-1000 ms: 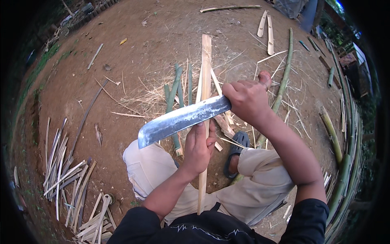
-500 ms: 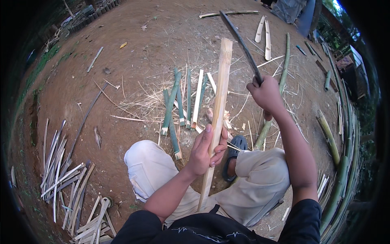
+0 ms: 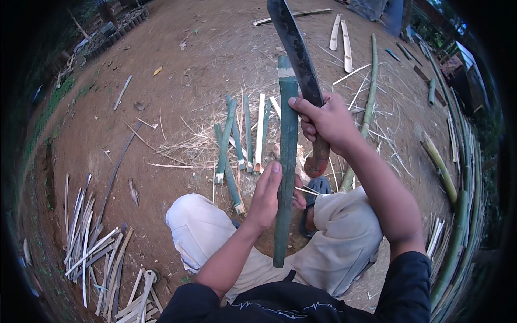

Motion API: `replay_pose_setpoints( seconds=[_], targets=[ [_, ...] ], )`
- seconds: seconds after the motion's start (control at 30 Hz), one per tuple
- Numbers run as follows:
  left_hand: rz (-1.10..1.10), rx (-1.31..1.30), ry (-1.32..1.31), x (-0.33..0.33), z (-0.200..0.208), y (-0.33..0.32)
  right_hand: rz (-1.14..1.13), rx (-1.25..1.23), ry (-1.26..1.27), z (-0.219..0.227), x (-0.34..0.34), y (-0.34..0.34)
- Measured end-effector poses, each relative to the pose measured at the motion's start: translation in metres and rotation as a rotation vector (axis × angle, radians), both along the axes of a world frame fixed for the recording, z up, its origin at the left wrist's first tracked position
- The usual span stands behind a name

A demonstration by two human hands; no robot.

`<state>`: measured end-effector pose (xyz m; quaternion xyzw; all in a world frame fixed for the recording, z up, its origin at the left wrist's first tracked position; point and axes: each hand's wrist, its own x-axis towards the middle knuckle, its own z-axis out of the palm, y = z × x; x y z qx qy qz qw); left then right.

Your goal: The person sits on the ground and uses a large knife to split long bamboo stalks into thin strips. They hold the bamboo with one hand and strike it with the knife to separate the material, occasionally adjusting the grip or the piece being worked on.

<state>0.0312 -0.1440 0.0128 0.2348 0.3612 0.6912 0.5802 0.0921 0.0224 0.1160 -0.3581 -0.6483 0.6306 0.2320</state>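
Note:
In front of my lap a split bamboo piece (image 3: 288, 129) stands nearly upright, its green outer side toward me and a pale scraped band near its top. My left hand (image 3: 266, 195) is closed round its lower half, the thumb along the left edge. My right hand (image 3: 329, 121) grips a machete (image 3: 297, 51) near the base of its dark, broad blade, which points up and to the left. The machete's handle hangs below that hand. The right thumb lies at the bamboo's right edge; whether it presses on it I cannot tell.
Several cut bamboo pieces (image 3: 225, 142) lie on the dirt ahead among thin shavings (image 3: 186, 137). Bundles of slats (image 3: 86, 231) lie at the left. A long green pole (image 3: 371, 86) runs ahead on the right, and more poles (image 3: 458, 231) line the right side.
The bamboo piece has been turned from its pale inner side to its green side. My right hand has moved left and down toward it, and the machete's flat now faces me.

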Motion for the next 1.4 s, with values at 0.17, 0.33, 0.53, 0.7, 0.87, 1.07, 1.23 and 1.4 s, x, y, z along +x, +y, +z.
replay_pose_setpoints(
  seconds=[0.17,0.33,0.53,0.7,0.87,1.07,1.23,1.4],
  targets=[
    [-0.088,-0.067,0.233,-0.009,-0.008,-0.001,-0.152,-0.062,0.172,0.012,0.017,0.024],
    [-0.33,-0.138,0.283,-0.021,-0.001,0.0,-0.23,-0.153,0.322,0.012,0.037,0.043],
    [-0.315,-0.19,0.087,-0.015,0.007,0.003,-0.246,0.118,0.007,0.004,0.045,0.046],
    [-0.223,-0.178,0.189,-0.012,0.004,0.003,-0.087,0.937,-0.417,-0.014,0.047,0.041],
    [-0.081,-0.194,0.293,-0.014,-0.002,0.002,0.268,1.159,-0.731,-0.031,0.037,0.01],
    [-0.024,-0.159,0.261,-0.015,-0.011,0.001,0.444,1.364,-0.723,-0.041,0.031,-0.02],
    [0.065,-0.085,0.352,-0.003,0.002,0.0,0.297,1.43,-0.737,-0.039,0.026,-0.001],
    [-0.015,-0.074,0.424,0.008,0.001,-0.009,0.032,1.503,-0.813,-0.029,0.031,0.057]
  ],
)
